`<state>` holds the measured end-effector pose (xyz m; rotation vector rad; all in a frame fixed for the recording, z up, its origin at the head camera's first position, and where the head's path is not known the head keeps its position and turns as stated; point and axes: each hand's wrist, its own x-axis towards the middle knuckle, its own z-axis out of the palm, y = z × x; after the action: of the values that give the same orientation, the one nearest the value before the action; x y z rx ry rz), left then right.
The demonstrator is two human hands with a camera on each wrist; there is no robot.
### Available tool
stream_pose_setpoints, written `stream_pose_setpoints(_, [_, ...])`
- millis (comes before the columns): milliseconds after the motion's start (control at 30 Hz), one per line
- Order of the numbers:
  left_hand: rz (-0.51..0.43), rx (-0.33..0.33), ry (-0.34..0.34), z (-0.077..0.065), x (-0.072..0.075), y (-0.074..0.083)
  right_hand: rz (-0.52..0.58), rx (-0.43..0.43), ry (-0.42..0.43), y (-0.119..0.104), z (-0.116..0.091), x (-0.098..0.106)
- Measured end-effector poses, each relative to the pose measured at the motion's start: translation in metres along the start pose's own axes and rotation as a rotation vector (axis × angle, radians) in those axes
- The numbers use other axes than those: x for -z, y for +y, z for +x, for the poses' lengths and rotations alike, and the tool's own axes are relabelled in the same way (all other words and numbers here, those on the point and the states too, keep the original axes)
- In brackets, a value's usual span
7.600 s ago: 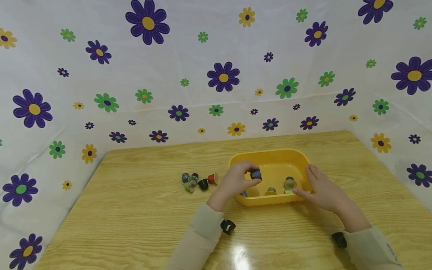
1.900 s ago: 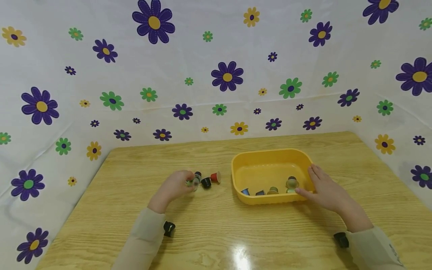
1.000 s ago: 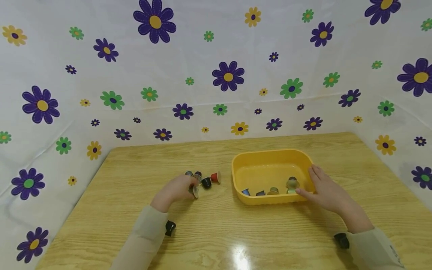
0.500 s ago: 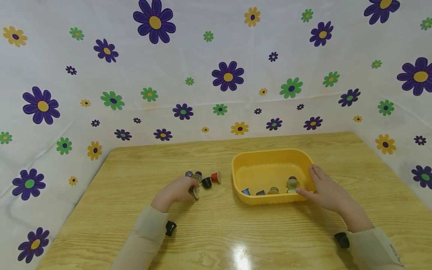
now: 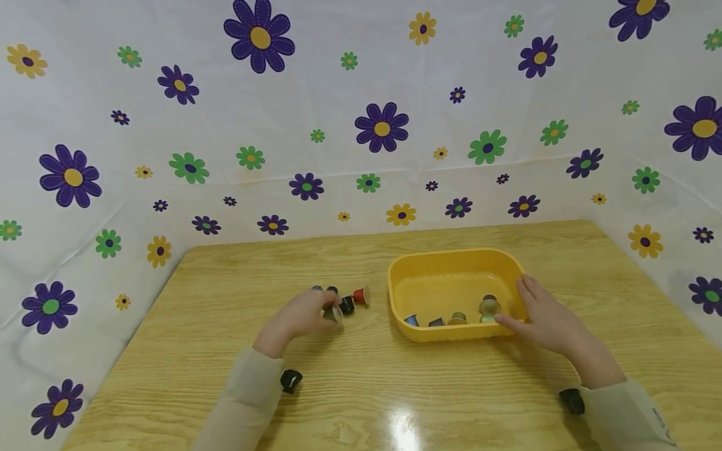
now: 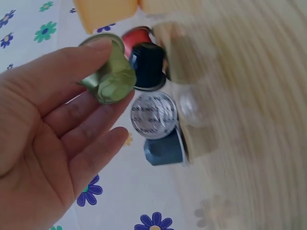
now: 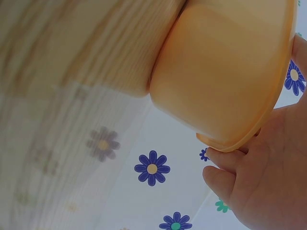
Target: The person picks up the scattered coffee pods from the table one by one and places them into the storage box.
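My left hand (image 5: 299,316) pinches a green coffee capsule (image 6: 114,79), its fingertips on the foil body and rim. Right beside it lies a small cluster: a black capsule (image 6: 147,66), a red one (image 5: 361,295), one with a printed silver lid (image 6: 153,115) and a blue-grey one (image 6: 164,150). In the head view the left fingers partly cover this cluster. My right hand (image 5: 544,322) rests against the right front corner of a yellow plastic tray (image 5: 451,254), fingers extended along the right rim and thumb at the front rim.
Several capsules lie along the tray's near side, among them a blue one (image 5: 412,321), a dark one (image 5: 437,322) and a gold one (image 5: 457,319). The wooden table (image 5: 254,269) meets a flowered white cloth (image 5: 316,81) at its back and sides.
My left hand set a dark capsule in the tray, went back left to the cluster, took the green capsule and now shifts slightly right with it. The right hand stays at the tray.
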<state>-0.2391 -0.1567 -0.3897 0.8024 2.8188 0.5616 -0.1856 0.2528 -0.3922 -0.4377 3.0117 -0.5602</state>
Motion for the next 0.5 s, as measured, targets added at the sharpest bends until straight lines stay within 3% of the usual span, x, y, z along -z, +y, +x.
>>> stream_pose_setpoints(333, [-0.103, -0.079, 0.113, 0.001, 0.004, 0.015, 0.006, 0.006, 0.004, 0.000, 0.000, -0.001])
stream_pose_setpoints(500, [-0.175, -0.065, 0.176, 0.004, 0.002, 0.021, 0.012, 0.009, 0.005, 0.000, 0.000, 0.000])
